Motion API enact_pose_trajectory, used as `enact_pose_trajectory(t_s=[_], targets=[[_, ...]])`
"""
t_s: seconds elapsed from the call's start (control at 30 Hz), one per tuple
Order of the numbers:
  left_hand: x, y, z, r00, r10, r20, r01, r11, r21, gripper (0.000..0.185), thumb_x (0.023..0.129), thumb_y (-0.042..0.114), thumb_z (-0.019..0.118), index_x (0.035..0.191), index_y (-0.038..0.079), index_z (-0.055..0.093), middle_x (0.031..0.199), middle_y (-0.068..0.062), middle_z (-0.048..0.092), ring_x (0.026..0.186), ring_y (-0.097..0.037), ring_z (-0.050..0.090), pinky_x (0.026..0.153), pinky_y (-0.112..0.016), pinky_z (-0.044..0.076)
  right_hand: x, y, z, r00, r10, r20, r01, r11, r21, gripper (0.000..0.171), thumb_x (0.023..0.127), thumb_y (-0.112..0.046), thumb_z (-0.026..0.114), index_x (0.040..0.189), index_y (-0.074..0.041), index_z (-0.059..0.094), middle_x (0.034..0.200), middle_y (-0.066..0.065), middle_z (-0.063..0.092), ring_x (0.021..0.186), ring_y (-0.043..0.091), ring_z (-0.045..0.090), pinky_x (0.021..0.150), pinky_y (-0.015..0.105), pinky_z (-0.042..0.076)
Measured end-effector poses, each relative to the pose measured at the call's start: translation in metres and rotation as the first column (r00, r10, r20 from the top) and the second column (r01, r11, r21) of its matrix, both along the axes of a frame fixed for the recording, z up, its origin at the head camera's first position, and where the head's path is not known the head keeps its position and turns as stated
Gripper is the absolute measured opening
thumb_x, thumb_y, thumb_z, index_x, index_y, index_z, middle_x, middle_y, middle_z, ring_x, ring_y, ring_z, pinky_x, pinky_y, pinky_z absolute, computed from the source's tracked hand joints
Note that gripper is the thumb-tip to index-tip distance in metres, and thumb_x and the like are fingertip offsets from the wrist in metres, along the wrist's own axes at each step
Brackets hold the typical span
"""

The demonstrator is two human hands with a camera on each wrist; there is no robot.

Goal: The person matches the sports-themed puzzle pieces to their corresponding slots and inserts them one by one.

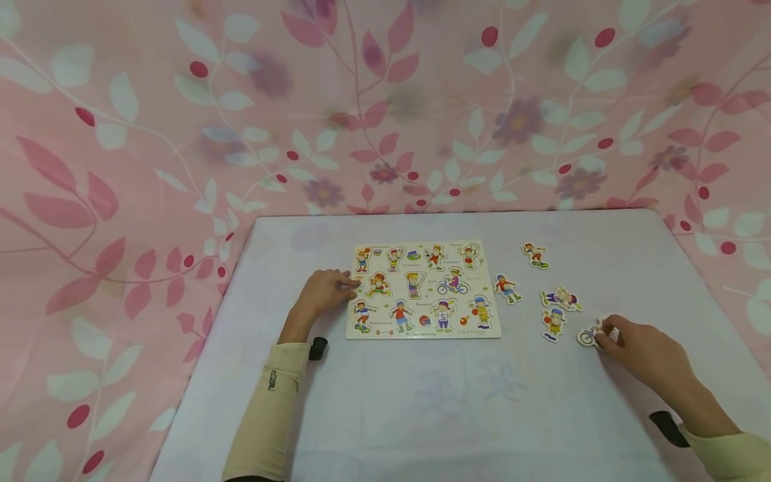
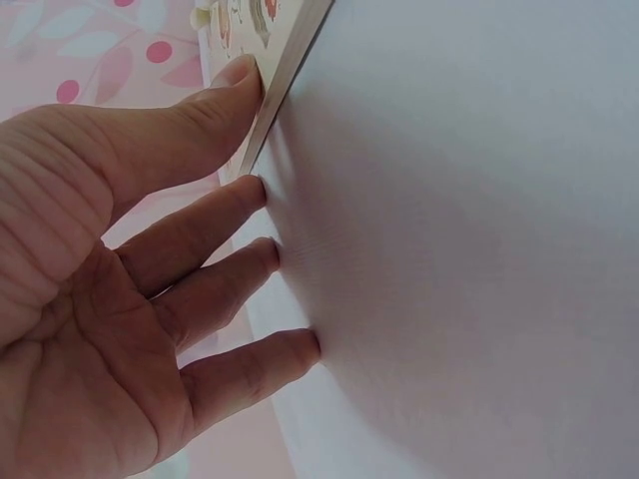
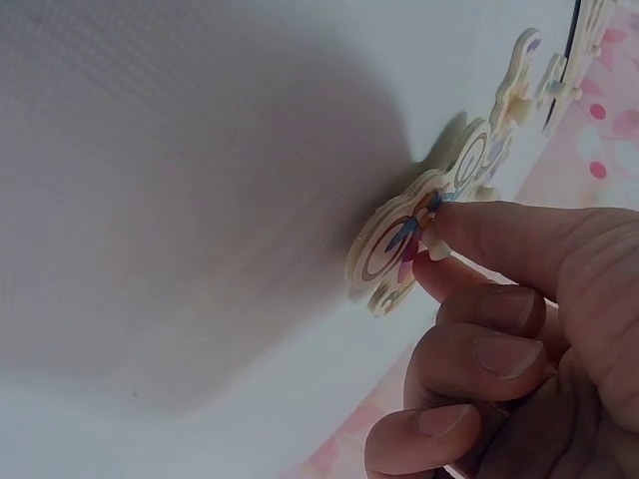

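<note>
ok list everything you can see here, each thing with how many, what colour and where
puzzle board: 1, cream with colourful sports figures, middle of the table
loose puzzle pieces: 5, multicoloured figures, right of the board; one is the cyclist piece, nearest the right edge
table: 1, white cover
backdrop cloth: 1, pink with leaves and flowers, behind the table
left hand: fingers straight on the table, thumb at the board's left edge
right hand: pinches the cyclist piece
</note>
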State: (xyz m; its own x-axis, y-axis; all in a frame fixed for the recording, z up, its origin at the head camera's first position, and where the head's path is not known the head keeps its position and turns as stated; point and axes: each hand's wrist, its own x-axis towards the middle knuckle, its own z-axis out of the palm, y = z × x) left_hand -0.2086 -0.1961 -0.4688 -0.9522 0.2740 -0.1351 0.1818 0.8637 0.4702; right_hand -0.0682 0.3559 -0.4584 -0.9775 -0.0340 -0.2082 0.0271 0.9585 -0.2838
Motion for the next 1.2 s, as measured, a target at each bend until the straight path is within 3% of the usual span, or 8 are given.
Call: enact_pose_trajectory(t_s=[0.57,1.2], targets=[[0.001,0.001,-0.004,1.0,0.01,0.023,-0.01,1.0,-0.014,0.031,0.086,0.025,0.077,0.116,0.017,0.074,0.136,-0.007,0.058,0.135,-0.036,0.043,0.115,-0.049,0.028,-0.008,-0.028,0.018,0.994,0.082,-0.076,-0.082,0.997,-0.002,0.025,0.093,-0.023,0.065,0.108,-0.003,0.06,0.063,-0.002,0.047,0.052,0.015,0.042,0.042,0.03,0.033],[0.002,0.001,-0.001,1.0,0.026,0.017,-0.026,1.0,0.003,0.03,0.086,0.023,0.077,0.116,0.017,0.075,0.134,-0.007,0.059,0.136,-0.035,0.043,0.115,-0.049,0.027,-0.053,-0.085,0.028,0.985,0.143,-0.095,-0.148,0.987,-0.054,0.026,0.095,-0.026,0.065,0.111,-0.007,0.062,0.062,-0.004,0.051,0.052,0.015,0.044,0.044,0.029,0.033]])
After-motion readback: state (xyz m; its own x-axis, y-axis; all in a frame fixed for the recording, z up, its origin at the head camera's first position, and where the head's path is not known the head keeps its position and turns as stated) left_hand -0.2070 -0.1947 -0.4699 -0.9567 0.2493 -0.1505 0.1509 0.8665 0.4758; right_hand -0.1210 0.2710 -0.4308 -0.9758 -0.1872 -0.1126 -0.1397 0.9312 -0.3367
